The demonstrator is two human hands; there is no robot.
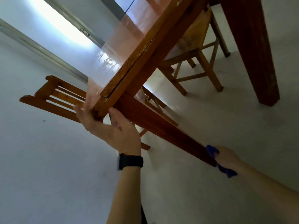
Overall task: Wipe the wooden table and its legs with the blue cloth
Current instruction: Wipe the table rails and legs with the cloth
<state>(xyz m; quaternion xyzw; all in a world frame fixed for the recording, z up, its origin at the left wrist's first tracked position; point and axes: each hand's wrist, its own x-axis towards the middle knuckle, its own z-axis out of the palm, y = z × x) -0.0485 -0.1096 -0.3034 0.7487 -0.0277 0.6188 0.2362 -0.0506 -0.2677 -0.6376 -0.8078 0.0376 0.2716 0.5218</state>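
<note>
nearest: bare left forearm, banded by a black watch with a matte strap. just above, left hand clamped over the near corner of the wooden table, fingers up on the glossy top, thumb against the head of the near leg. square-cut, dark reddish leg, smooth and faintly scuffed, slanting down to the right. close to its lower end, right hand clenched around the blue cloth, soft and bunched, pressed to the leg's edge, with a loose tail hanging below the fist. lighter, grainy orange apron along the table's edge, chipped at the corner joint. thick far leg planted at the upper right, well apart from the near one. slatted chair just beyond the gripped corner; second chair tucked under the table between the two legs. pale, smooth floor open around the near leg's foot and to the right of it.
</note>
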